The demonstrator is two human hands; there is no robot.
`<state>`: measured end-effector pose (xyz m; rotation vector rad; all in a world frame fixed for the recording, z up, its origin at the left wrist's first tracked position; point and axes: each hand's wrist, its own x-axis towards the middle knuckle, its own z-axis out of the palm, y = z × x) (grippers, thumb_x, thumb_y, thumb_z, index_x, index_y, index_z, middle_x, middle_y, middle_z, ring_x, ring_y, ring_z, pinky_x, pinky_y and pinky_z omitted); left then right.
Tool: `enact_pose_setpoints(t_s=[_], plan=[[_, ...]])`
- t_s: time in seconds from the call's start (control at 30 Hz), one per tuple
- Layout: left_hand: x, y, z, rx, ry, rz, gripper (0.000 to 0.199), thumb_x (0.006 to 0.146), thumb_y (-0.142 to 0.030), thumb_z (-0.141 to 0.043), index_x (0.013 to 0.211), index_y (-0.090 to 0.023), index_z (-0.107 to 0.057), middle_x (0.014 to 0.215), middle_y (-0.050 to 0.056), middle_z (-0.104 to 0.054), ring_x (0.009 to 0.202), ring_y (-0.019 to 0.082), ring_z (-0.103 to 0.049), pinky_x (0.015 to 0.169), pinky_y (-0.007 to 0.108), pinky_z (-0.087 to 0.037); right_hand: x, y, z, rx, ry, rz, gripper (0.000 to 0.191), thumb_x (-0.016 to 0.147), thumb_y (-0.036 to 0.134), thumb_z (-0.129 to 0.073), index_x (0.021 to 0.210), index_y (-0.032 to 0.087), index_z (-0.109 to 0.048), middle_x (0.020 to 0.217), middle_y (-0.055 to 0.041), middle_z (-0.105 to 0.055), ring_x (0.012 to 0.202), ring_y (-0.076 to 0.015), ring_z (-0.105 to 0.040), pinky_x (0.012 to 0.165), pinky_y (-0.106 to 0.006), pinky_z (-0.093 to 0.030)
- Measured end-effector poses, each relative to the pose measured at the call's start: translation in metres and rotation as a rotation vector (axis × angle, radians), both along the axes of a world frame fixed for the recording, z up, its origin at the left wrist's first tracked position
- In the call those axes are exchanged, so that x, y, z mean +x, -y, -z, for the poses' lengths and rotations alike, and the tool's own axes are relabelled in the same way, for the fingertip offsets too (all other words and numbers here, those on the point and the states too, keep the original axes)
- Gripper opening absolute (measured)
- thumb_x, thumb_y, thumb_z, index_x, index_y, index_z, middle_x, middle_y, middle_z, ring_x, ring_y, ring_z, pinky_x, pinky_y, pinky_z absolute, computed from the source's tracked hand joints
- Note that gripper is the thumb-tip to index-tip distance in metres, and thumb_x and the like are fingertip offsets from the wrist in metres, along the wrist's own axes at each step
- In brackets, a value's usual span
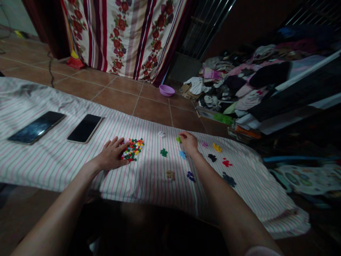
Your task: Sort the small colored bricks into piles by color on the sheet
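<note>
My left hand [113, 154] lies with its fingers spread at the left side of a mixed heap of small coloured pieces [135, 148], fingertips touching it. Over a small lime-green pile [178, 139], my right hand [188, 142] has its fingers pinched together; what is between them is too small to make out. Around it sit other single-colour piles: white [161, 134], green [163, 153], light blue [182, 154], tan [169, 174], dark blue [190, 176], pink [204, 144], yellow [217, 147], black [212, 158], red [227, 162] and dark grey-green [229, 179].
A striped cloth [128, 185] covers the surface beneath the piles. Two dark-screened devices, a larger one [37, 127] and a phone [85, 128], lie at left. Beyond are a purple basin [167, 90] on the tiled floor, a flowered curtain [122, 39] and heaped clothes [239, 78].
</note>
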<state>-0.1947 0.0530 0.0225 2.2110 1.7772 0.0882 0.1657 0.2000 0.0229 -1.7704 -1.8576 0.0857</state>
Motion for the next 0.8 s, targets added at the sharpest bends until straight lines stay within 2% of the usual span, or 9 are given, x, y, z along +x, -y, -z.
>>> enact_pose_setpoints(t_s=[0.3, 0.63, 0.8], plan=[[-0.0002, -0.0002, 0.0012, 0.002, -0.009, -0.006, 0.082, 0.08, -0.068, -0.047, 0.149, -0.026, -0.03, 0.158, 0.013, -0.025, 0.146, 0.04, -0.016, 0.114, 0.056, -0.023, 0.0013, -0.0092, 0.0076, -0.013, 0.143, -0.083, 0.027, 0.076, 0.012, -0.048, 0.079, 0.019, -0.073, 0.088, -0.0076, -0.073, 0.085, -0.0218, -0.065, 0.085, -0.034, -0.047], [-0.0002, 0.0001, 0.0028, 0.03, 0.011, -0.005, 0.081, 0.079, -0.067, -0.05, 0.148, -0.028, -0.032, 0.157, 0.012, -0.028, 0.145, 0.041, -0.019, 0.112, 0.058, -0.025, -0.002, -0.0053, 0.0082, 0.001, 0.165, -0.117, 0.031, 0.079, 0.01, -0.044, 0.078, 0.02, -0.073, 0.09, -0.0076, -0.072, 0.09, -0.0222, -0.061, 0.089, -0.035, -0.044], [-0.0011, -0.0004, 0.003, 0.034, 0.009, 0.014, 0.08, 0.079, -0.066, -0.049, 0.148, -0.029, -0.031, 0.157, 0.013, -0.029, 0.145, 0.04, -0.02, 0.111, 0.059, -0.027, -0.0075, 0.0, 0.0041, 0.038, 0.15, -0.128, 0.031, 0.08, 0.012, -0.044, 0.084, 0.02, -0.073, 0.092, -0.0069, -0.072, 0.092, -0.0221, -0.061, 0.091, -0.036, -0.043]])
